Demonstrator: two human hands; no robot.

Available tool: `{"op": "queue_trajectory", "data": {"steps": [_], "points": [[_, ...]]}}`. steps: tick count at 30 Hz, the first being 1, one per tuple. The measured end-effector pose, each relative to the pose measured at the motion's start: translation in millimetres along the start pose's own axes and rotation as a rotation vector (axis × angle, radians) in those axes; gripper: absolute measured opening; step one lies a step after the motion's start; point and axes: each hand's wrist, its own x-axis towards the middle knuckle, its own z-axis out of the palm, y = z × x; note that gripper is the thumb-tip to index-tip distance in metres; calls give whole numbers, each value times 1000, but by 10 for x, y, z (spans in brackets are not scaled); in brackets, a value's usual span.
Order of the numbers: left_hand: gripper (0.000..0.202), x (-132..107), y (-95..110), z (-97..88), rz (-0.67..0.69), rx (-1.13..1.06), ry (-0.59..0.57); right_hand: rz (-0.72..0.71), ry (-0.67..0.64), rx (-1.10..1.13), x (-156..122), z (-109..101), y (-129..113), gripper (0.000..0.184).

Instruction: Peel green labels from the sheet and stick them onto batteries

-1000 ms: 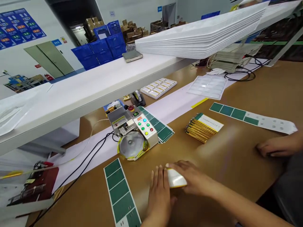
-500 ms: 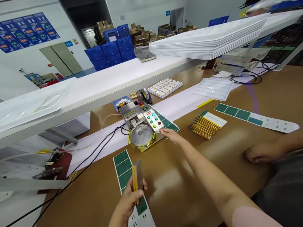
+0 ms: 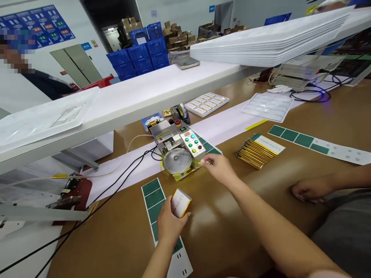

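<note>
My left hand (image 3: 168,222) is closed around a flat battery pack (image 3: 181,203) with a white printed face and yellow edges, tilted toward me above the table. Beneath that hand lies a white strip with green rectangles (image 3: 153,195). My right hand (image 3: 218,168) is pinched at the front right corner of a small tape dispensing machine (image 3: 165,136) with a round metal disc (image 3: 177,161) and a panel of coloured buttons (image 3: 192,143). Whatever sits between those fingertips is too small to make out. Right of it lies a row of similar yellow-edged battery packs (image 3: 256,152).
A white shelf (image 3: 139,90) crosses above the table, bearing stacked white trays (image 3: 261,42) and a phone (image 3: 188,62). Another person's hand (image 3: 310,190) rests on the table at right. Black cables (image 3: 116,173) run at left. Another green-and-white strip (image 3: 319,143) lies at right.
My left hand has turned the battery pack from edge-on to show its white face. My right hand has drawn into a pinch beside the machine. A person has appeared at far left.
</note>
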Motion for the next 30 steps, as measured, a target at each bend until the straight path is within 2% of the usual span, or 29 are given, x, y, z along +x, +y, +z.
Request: {"op": "queue_trajectory", "data": {"steps": [2,4,7,9,19,26,30], "points": [[64,-29,17,54,105,159,37,85,-92,265,-340,113,73,59],[58,-65,16,104,183,250,37,255,-166,436,-593,243,192,69],[58,-109,16,161,248,341,26,462,-199,521,-762,388,342,77],[60,-130,23,176,281,368,9,512,-191,543,-777,424,382,78],[64,-197,40,93,354,398,-95,522,-181,538,-797,433,355,80],[64,-220,9,102,405,448,-69,493,-167,521,-800,446,397,74],[63,-228,12,112,423,456,-64,478,-160,512,-804,460,402,76]]}}
